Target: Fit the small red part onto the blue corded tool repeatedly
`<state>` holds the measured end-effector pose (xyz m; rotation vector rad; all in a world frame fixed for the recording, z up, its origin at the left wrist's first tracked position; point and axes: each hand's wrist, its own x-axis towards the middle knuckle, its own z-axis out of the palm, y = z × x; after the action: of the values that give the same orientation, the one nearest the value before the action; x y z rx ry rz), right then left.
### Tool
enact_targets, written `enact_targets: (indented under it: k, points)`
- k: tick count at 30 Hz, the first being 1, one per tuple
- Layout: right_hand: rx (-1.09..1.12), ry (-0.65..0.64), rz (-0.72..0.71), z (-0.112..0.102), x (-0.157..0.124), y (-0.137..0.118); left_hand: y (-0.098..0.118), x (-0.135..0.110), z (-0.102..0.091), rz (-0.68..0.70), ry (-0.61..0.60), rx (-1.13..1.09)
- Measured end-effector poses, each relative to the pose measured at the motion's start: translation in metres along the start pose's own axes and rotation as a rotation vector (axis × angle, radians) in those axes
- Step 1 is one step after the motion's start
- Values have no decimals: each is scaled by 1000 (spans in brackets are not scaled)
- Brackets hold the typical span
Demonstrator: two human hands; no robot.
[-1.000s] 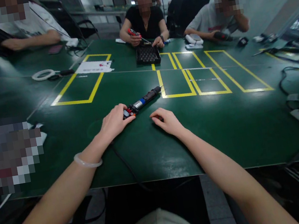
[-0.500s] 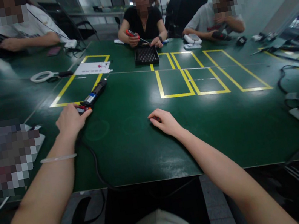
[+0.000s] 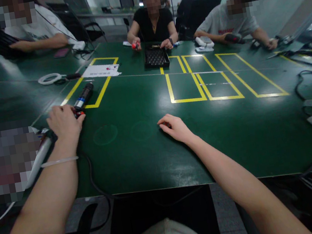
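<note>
My left hand is closed around the near end of a black cylindrical tool. The tool has a blue and silver band and a bit of red-orange beside my thumb. It points away from me, and its grip end is covered by my fingers. On the green table, my right hand rests loosely curled. No object shows in it, and a gap is visible between thumb and fingers.
Yellow tape outlines mark the table. A paper sheet and a white ring-shaped item lie beyond my left hand. Across, a person handles a black tray. A black cable runs near my left wrist.
My left hand has moved left with the black cylindrical tool, which now points more steeply away. My right hand has barely shifted. The person opposite has lowered the red-handled tool.
</note>
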<state>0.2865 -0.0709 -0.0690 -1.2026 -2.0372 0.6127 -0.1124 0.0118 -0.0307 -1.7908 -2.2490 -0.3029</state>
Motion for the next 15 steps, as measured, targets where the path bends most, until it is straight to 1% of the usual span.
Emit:
enact_targets:
  k: [2,5,8,12,15]
  points:
    - [4,1,0,0,0,0,3,-1,-2,32,7,22]
    - [1,3,-7,1,-1,0,8,-3,-5,60,24,114]
    - [-6,2,-10,0,-1,0,12,-4,-7,46,31,157]
    - [-14,-4,-11,-1,-1,-2,13,-5,-7,2,33,56]
    - [-16,-6,-14,-1,-1,-2,12,-5,-7,34,54,14]
